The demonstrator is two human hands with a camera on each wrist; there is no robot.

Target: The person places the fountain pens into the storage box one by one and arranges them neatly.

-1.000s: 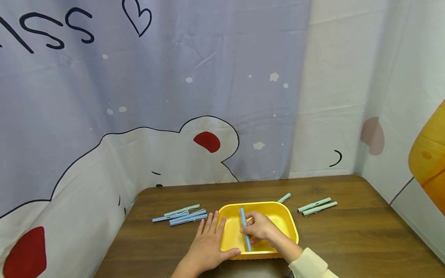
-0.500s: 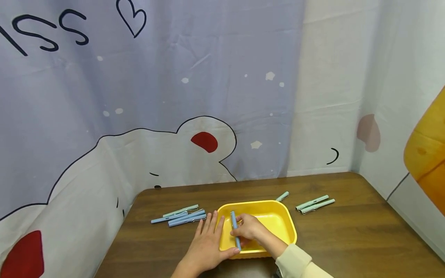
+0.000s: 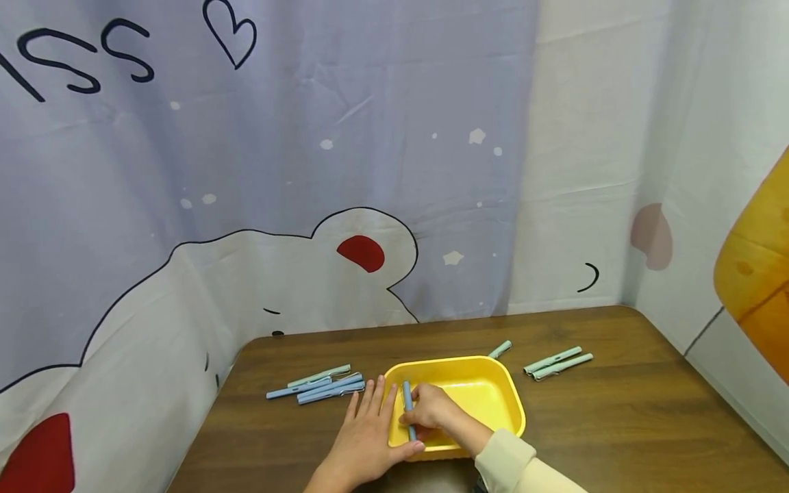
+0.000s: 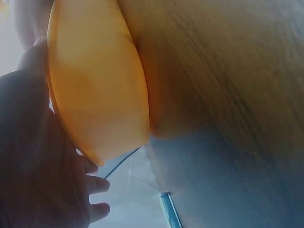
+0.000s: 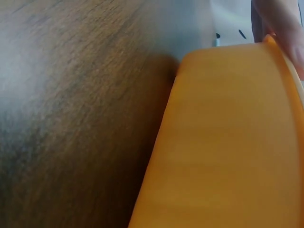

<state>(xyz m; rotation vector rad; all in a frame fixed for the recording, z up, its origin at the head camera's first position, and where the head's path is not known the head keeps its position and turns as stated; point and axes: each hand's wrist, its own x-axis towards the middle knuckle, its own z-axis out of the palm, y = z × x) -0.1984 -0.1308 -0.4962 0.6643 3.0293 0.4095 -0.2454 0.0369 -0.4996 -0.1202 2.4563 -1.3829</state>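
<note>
A yellow plastic tray (image 3: 493, 383) stands on the brown wooden table (image 3: 616, 424), near its front edge. My right hand (image 3: 428, 411) is inside the tray at its left side and pinches a blue pen (image 3: 407, 404) that points away from me. My left hand (image 3: 370, 438) lies flat on the table against the tray's left wall, fingers straight, thumb along the front rim. The left wrist view shows the tray's outer wall (image 4: 95, 90) beside my left hand (image 4: 42, 166). The right wrist view shows only the tray's wall (image 5: 228, 142) and the table (image 5: 71, 118).
A bundle of several blue and mint pens (image 3: 320, 385) lies left of the tray. Two mint pens (image 3: 557, 363) lie to its right and one mint pen (image 3: 501, 349) behind it. A printed curtain (image 3: 277, 171) closes off the back and sides.
My right hand has carried the blue pen leftward inside the tray, from the middle toward the left wall. The left hand has stayed put.
</note>
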